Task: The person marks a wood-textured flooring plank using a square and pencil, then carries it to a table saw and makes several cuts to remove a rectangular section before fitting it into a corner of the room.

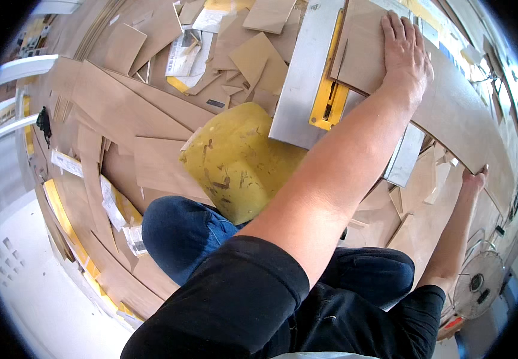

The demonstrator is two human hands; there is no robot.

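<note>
Plywood panel (450,107) lies flat under your left hand (403,54), palm spread, while your right hand (473,179) grips its near edge.

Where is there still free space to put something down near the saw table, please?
The grey metal table top is bare left of the yellow insert. The white floor at lower left is bare too. The floor around the yellow base is crowded with plywood offcuts.

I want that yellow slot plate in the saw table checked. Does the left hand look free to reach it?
Probably yes. The left hand lies flat on the thin wooden board, right beside the yellow slot plate, whose visible face is uncovered. The right hand holds the board's near edge.
</note>
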